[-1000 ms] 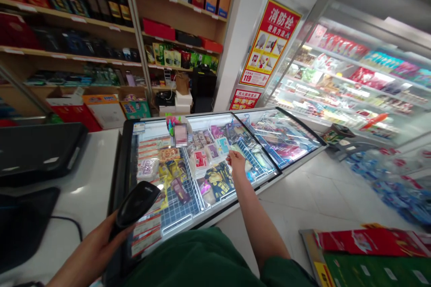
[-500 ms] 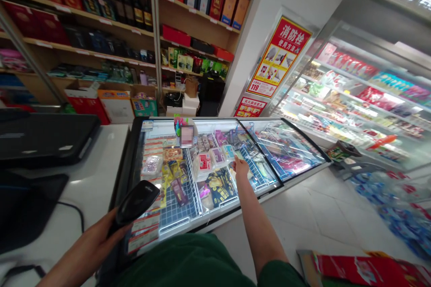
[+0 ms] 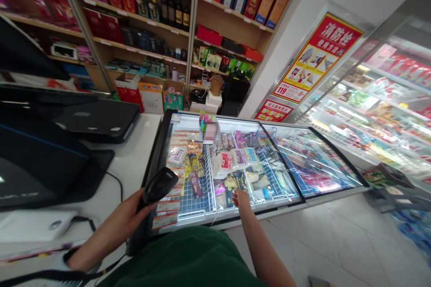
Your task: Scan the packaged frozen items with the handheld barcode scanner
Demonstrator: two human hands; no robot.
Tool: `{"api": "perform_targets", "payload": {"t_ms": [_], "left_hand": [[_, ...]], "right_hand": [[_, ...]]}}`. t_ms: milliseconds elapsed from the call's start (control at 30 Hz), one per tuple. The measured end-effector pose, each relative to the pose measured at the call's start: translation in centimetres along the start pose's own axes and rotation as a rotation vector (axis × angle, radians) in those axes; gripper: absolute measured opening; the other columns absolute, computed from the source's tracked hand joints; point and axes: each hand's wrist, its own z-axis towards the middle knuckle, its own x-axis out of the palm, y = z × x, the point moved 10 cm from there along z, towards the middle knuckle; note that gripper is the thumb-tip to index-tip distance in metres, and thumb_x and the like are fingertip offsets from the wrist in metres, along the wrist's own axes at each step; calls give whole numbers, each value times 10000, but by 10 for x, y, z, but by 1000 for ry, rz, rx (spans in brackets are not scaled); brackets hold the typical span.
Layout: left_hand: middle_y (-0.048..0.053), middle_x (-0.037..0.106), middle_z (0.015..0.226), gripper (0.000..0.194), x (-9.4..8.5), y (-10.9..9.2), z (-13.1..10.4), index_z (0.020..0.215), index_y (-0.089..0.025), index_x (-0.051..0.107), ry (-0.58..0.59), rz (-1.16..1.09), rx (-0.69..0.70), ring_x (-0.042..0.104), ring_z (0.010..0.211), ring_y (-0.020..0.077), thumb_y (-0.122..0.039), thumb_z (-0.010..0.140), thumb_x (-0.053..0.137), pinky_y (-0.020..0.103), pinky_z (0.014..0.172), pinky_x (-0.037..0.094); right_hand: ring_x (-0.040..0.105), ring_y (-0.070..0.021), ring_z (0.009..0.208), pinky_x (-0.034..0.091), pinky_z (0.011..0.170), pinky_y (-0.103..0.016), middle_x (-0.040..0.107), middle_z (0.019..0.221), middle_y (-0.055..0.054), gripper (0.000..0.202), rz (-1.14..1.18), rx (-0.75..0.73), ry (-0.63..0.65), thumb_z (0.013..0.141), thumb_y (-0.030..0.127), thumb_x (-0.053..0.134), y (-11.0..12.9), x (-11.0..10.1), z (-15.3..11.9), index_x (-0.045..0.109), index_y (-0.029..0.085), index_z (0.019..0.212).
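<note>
My left hand (image 3: 129,215) is wrapped around the handle of a black barcode scanner (image 3: 161,184), whose head points toward the freezer's near left end. Below both lies a strip of price labels (image 3: 166,213) along the freezer edge. My right hand (image 3: 242,199) is over the front part of the chest freezer (image 3: 215,224), with fingers loosely bent, a little apart and nothing visible in them. Nearest to it is a black and gold food packet (image 3: 232,184). White packs with a red label (image 3: 224,163) and a purple label (image 3: 239,158) lie farther back among the frozen goods.
On the left, a counter (image 3: 134,161) bears a black laptop-like device (image 3: 97,121), a dark monitor-like unit (image 3: 40,166) and a white box (image 3: 37,226) with cables. Shelves (image 3: 148,22) of bottles and boxes stand behind. A lit display fridge (image 3: 380,89) is at right.
My right hand has drawn back toward me from the packs in the middle of the freezer. The view has turned left; the scanner stays in my left hand.
</note>
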Motion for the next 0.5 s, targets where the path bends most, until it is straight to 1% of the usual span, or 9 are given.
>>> {"api": "perform_targets", "payload": {"t_ms": [33, 100, 167, 233, 267, 333, 400, 433, 500], "left_hand": [[109, 735, 1132, 484, -2, 2, -1, 1190, -166, 604, -8, 2, 1, 695, 1015, 290, -485, 830, 552, 371, 881, 549], [101, 728, 1153, 485, -4, 5, -3, 1209, -173, 596, -18, 11, -2, 693, 1021, 282, -479, 836, 557, 354, 874, 550], [96, 734, 1133, 472, -6, 9, -5, 1202, -173, 595, -21, 23, -11, 695, 1012, 278, -476, 843, 554, 347, 870, 549], [94, 743, 1095, 457, -8, 14, -8, 1184, -169, 596, -29, 31, -28, 699, 997, 277, -475, 849, 545, 346, 863, 549], [93, 747, 1080, 453, -9, 17, -10, 1177, -168, 596, -36, 34, -40, 700, 990, 276, -476, 850, 540, 346, 860, 549], [93, 749, 1067, 455, -13, 23, -13, 1166, -165, 596, -62, 36, -63, 700, 987, 276, -482, 846, 539, 345, 855, 550], [95, 750, 1060, 458, -18, 30, -17, 1154, -164, 599, -87, 37, -83, 700, 985, 275, -490, 838, 543, 344, 849, 550], [96, 753, 1049, 457, -21, 34, -19, 1144, -164, 602, -98, 38, -93, 702, 976, 275, -494, 834, 544, 345, 841, 552], [98, 755, 1026, 453, -25, 40, -23, 1131, -164, 603, -116, 41, -116, 705, 957, 277, -500, 834, 539, 348, 829, 553]], "right_hand": [[629, -199, 985, 551, 835, -397, 607, 1176, -83, 326, -18, 39, 74, 945, 354, 581, -6, 21, -5, 574, 157, 1204], [625, -203, 1000, 547, 847, -404, 602, 1190, -85, 331, -46, 67, 212, 945, 354, 582, -8, 61, -15, 571, 158, 1211], [627, -202, 995, 548, 843, -402, 605, 1183, -84, 331, -65, 47, 323, 944, 356, 584, 2, 97, -25, 573, 156, 1207], [636, -187, 952, 556, 814, -380, 620, 1142, -76, 311, -81, 5, 400, 946, 357, 581, 22, 128, -33, 585, 152, 1179], [643, -171, 900, 561, 777, -355, 635, 1088, -66, 293, -86, -20, 425, 946, 359, 581, 33, 143, -36, 597, 144, 1145], [634, -119, 719, 546, 650, -274, 657, 909, -28, 255, -92, -76, 445, 946, 368, 581, 59, 169, -41, 622, 129, 1025], [594, -96, 551, 469, 516, -210, 647, 730, 3, 245, -88, -137, 434, 917, 383, 611, 86, 192, -43, 629, 140, 890], [581, -95, 509, 439, 481, -202, 638, 682, 10, 249, -88, -162, 424, 897, 388, 631, 97, 203, -43, 624, 145, 843], [575, -102, 482, 420, 457, -202, 632, 642, 9, 266, -90, -204, 405, 864, 405, 660, 117, 222, -42, 614, 150, 804]]}}
